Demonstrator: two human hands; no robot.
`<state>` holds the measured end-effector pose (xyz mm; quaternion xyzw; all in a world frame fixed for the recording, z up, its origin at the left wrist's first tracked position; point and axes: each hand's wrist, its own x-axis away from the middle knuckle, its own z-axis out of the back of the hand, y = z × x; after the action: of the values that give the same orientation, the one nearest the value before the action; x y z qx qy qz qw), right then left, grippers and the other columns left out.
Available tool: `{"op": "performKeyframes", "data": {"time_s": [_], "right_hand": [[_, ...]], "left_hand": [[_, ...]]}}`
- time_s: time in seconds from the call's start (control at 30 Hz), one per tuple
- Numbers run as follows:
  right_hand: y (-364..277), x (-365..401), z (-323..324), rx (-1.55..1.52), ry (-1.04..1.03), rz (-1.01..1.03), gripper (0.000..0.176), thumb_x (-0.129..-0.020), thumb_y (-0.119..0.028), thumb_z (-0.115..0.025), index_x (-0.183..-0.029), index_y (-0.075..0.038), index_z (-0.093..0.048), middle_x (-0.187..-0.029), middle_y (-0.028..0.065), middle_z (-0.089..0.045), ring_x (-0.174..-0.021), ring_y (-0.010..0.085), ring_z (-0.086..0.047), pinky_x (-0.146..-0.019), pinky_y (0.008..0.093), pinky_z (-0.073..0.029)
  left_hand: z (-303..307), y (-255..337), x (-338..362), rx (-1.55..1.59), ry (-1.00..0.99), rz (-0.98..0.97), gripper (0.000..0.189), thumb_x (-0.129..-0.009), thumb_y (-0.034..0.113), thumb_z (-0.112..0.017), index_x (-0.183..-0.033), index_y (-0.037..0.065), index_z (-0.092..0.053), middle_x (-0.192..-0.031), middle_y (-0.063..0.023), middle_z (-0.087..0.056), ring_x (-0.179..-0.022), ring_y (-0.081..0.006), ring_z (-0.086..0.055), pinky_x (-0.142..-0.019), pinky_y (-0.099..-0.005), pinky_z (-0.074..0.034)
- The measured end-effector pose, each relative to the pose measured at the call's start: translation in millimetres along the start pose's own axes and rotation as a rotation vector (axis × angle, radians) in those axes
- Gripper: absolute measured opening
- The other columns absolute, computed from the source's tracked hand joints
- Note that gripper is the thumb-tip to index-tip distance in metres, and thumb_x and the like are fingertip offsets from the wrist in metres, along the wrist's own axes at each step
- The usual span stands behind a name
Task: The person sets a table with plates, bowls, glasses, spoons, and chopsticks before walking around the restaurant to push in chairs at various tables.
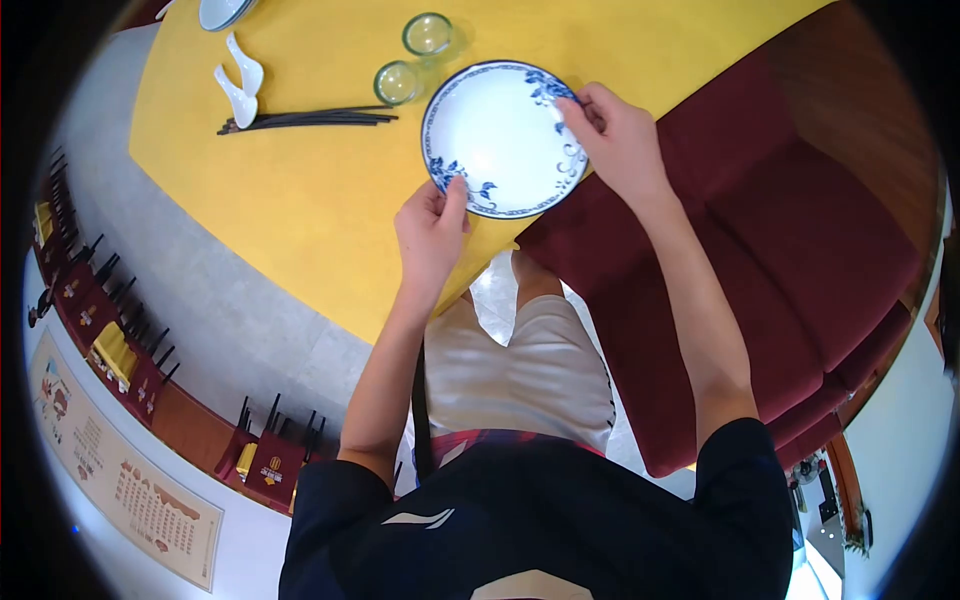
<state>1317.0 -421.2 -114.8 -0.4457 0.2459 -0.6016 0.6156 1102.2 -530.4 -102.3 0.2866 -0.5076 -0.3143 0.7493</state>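
A round white plate (500, 145) with a blue floral pattern and dark rim is between my two hands, over the edge of the yellow-covered table (300, 215). My left hand (432, 225) pinches its lower left rim, thumb on top. At the upper right rim, my right hand (615, 140) grips it the same way, fingers partly hidden underneath. Just beyond the plate stand two small clear glasses, one nearer (397, 83) and one farther (428, 35). Several dark chopsticks (320, 118) lie to the left of the plate.
Two white spoons (240, 85) rest by the chopsticks' left end. White bowls (225, 12) sit at the table's far left. A dark red cushioned seat (750, 250) adjoins the table on my right. Chairs with dark red covers (275, 465) stand along the wall at left.
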Motion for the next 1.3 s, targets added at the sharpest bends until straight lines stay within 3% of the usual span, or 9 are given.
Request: {"op": "performKeyframes", "data": {"time_s": [0.1, 0.27, 0.6, 0.67, 0.73, 0.83, 1.03, 1.2, 1.3], "right_hand": [[2, -5, -6, 0.018, -0.010, 0.050, 0.032, -0.091, -0.027, -0.068, -0.081, 0.002, -0.057, -0.059, 0.0135, -0.054, -0.049, 0.0254, -0.049, -0.050, 0.0357, -0.042], [6, -13, -6, 0.059, -0.046, 0.004, 0.036, -0.091, -0.030, -0.068, -0.077, 0.001, -0.056, -0.056, 0.0128, -0.054, -0.048, 0.0258, -0.052, -0.049, 0.0362, -0.042], [-8, -37, -15, 0.109, 0.033, 0.006, 0.033, -0.091, -0.028, -0.070, -0.078, 0.001, -0.061, -0.056, 0.0058, -0.058, -0.046, 0.0125, -0.050, -0.047, 0.0255, -0.041], [-11, -42, -17, -0.034, 0.024, -0.145, 0.032, -0.091, -0.025, -0.070, -0.076, 0.001, -0.061, -0.057, 0.0039, -0.059, -0.048, 0.0083, -0.049, -0.047, 0.0225, -0.040], [-20, -43, -20, -0.029, 0.027, -0.186, 0.030, -0.091, -0.022, -0.071, -0.075, 0.001, -0.061, -0.057, 0.0010, -0.058, -0.050, 0.0037, -0.047, -0.047, 0.0205, -0.038], [-4, -41, -22, -0.011, 0.063, -0.172, 0.027, -0.090, -0.019, -0.071, -0.077, 0.002, -0.060, -0.057, -0.0004, -0.054, -0.053, 0.0019, -0.045, -0.048, 0.0205, -0.038], [6, -43, -18, 0.085, 0.036, -0.018, 0.025, -0.096, -0.016, -0.058, -0.078, 0.002, -0.055, -0.054, 0.0054, -0.046, -0.051, 0.0083, -0.042, -0.047, 0.0294, -0.036], [1, -37, -19, 0.072, 0.016, 0.016, 0.022, -0.099, -0.014, -0.052, -0.092, 0.003, -0.063, -0.064, -0.0021, -0.052, -0.061, 0.0033, -0.044, -0.053, 0.0231, -0.038], [-4, -36, -20, 0.071, 0.076, -0.004, 0.025, -0.096, -0.017, -0.058, -0.078, 0.001, -0.056, -0.055, 0.0085, -0.051, -0.047, 0.0154, -0.048, -0.047, 0.0324, -0.040]], "left_hand": [[1, -7, -9, 0.011, 0.029, -0.015, 0.030, -0.098, 0.020, -0.061, -0.080, -0.004, -0.062, -0.058, -0.0018, -0.056, -0.051, -0.0063, -0.051, -0.048, -0.0238, -0.039], [0, -4, -23, 0.155, -0.016, 0.036, 0.024, -0.099, 0.016, -0.059, -0.087, -0.004, -0.063, -0.061, 0.0008, -0.056, -0.050, -0.0054, -0.050, -0.047, -0.0215, -0.038], [17, 16, -53, 0.249, -0.084, 0.085, 0.024, -0.097, 0.018, -0.062, -0.083, -0.001, -0.062, -0.058, -0.0008, -0.058, -0.049, -0.0056, -0.051, -0.047, -0.0212, -0.034], [25, 22, -59, 0.283, -0.107, 0.121, 0.026, -0.097, 0.019, -0.063, -0.080, -0.001, -0.061, -0.057, -0.0015, -0.058, -0.049, -0.0060, -0.052, -0.047, -0.0216, -0.036], [24, 15, -58, 0.243, -0.120, 0.107, 0.024, -0.098, 0.021, -0.062, -0.091, -0.002, -0.065, -0.059, -0.0019, -0.058, -0.048, -0.0057, -0.050, -0.046, -0.0216, -0.035], [16, 21, -53, 0.194, -0.030, 0.053, 0.027, -0.097, 0.022, -0.062, -0.089, -0.003, -0.065, -0.059, -0.0019, -0.059, -0.049, -0.0068, -0.052, -0.046, -0.0227, -0.039], [34, 38, -56, 0.146, -0.126, 0.169, 0.038, -0.096, 0.027, -0.065, -0.075, -0.005, -0.063, -0.055, -0.0035, -0.056, -0.047, -0.0102, -0.055, -0.043, -0.0260, -0.040], [44, 42, -54, 0.177, -0.165, 0.173, 0.045, -0.097, 0.032, -0.061, -0.073, -0.005, -0.062, -0.055, -0.0062, -0.056, -0.046, -0.0129, -0.058, -0.041, -0.0288, -0.042], [45, 41, -56, 0.255, -0.197, 0.195, 0.047, -0.099, 0.035, -0.058, -0.076, -0.006, -0.062, -0.059, -0.0082, -0.058, -0.049, -0.0140, -0.060, -0.040, -0.0292, -0.045]]}}
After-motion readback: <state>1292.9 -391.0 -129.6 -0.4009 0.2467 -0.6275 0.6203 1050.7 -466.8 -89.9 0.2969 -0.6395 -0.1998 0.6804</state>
